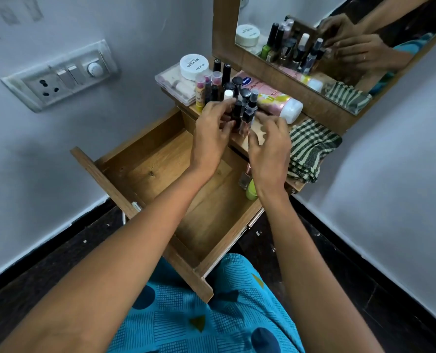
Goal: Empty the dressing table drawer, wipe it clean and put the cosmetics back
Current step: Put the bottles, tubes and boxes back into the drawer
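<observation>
Drawer (140, 138) is pulled out from the dressing table, its wooden floor bare except at the far right corner, where a green-capped bottle (252, 191) is seen beside the right wrist. Cosmetics are stood on the table top (240, 143) — a cluster of nail polish bottles (237, 110) is gripped by the curled fingers and thumb of the left hand (212, 138). The right hand (270, 146) is held just beside the cluster, fingers spread and loosely bent, nothing clasped. A checked cloth (308, 146) is laid folded at the top's right end — a pink bottle (275, 103) is laid on its side behind the cluster
</observation>
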{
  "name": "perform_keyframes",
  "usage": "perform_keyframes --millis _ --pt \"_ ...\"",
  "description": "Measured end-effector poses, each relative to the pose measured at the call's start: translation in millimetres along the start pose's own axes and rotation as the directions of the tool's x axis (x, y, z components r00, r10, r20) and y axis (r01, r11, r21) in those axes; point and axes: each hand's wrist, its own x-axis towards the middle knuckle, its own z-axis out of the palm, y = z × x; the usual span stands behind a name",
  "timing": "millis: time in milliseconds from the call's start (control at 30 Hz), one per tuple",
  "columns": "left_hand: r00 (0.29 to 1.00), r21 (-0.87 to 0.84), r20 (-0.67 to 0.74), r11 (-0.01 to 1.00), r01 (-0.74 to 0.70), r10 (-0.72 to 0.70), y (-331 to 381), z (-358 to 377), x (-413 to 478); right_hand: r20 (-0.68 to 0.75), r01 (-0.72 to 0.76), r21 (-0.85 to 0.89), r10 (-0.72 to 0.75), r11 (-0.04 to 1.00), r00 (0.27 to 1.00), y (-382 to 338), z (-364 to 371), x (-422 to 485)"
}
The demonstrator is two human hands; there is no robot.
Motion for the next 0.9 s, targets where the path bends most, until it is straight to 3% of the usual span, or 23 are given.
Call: perform_keyframes --millis 300,900 --pt "0.999 0.091 0.043 0.996 -0.026 0.022 3.3 8.2 9.4 0.055 0.1 -0.089 -0.095 0.991 0.994 8.1 10.9 20.7" --pt "1.0 0.027 0.013 1.0 0.002 -0.002 12.3 -0.1 6.9 0.104 -0.026 0.123 0.013 0.992 0.994 0.0 -4.7 19.4"
